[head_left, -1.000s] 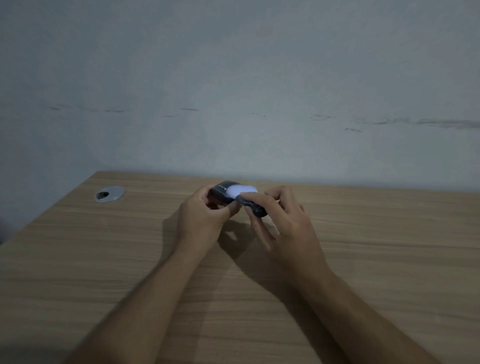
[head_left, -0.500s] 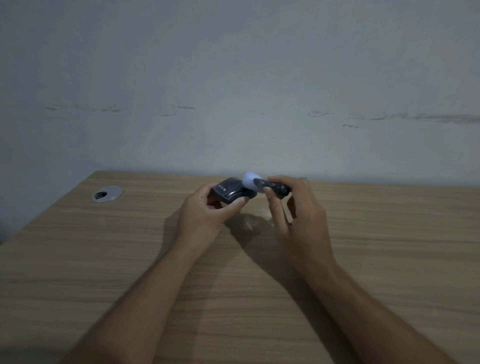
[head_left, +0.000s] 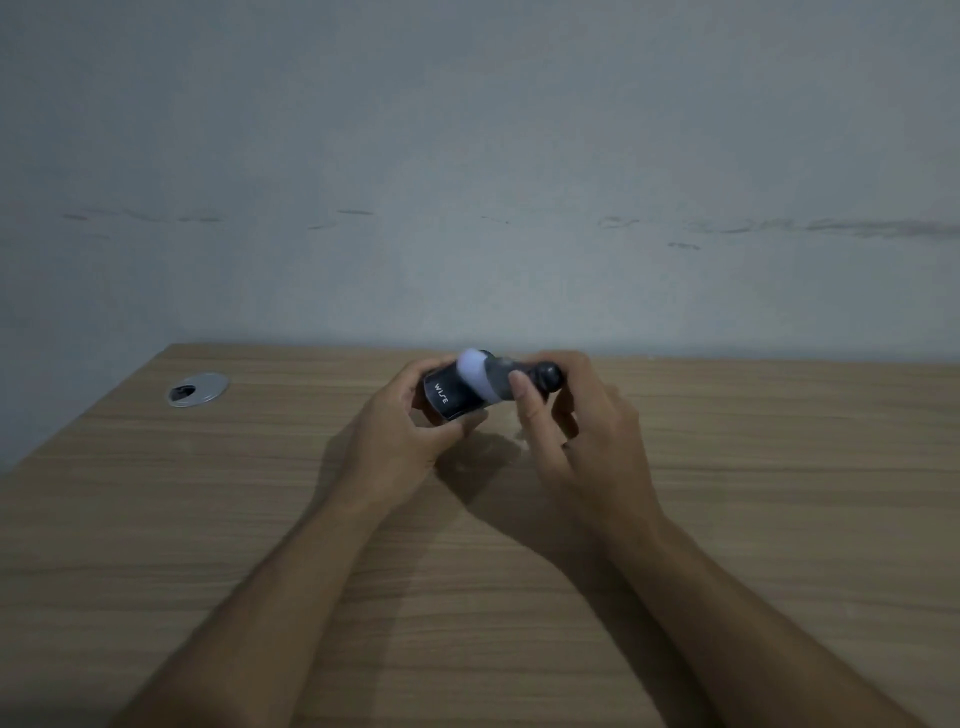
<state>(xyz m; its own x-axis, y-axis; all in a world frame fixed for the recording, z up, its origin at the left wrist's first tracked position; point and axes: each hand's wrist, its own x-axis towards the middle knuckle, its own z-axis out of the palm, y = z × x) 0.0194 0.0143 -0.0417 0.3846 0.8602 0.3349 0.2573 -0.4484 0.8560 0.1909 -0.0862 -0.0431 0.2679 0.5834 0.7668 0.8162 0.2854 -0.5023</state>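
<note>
A small dark device with white lettering and a glowing white band is held above the wooden desk near its far edge. My left hand grips its dark lettered end, fingers curled round it. My right hand pinches the other end, a dark rounded piece, with the thumb laid against the pale band. Whether the two dark parts are joined or apart is hidden by my fingers.
A round silver cable grommet is set into the desk at the far left. A plain grey wall rises right behind the desk's far edge. The desk's left corner slants toward me.
The device has been turned in my hands, so the lettered face now points at me. My right hand rose slightly and its thumb now lies on the pale band.
</note>
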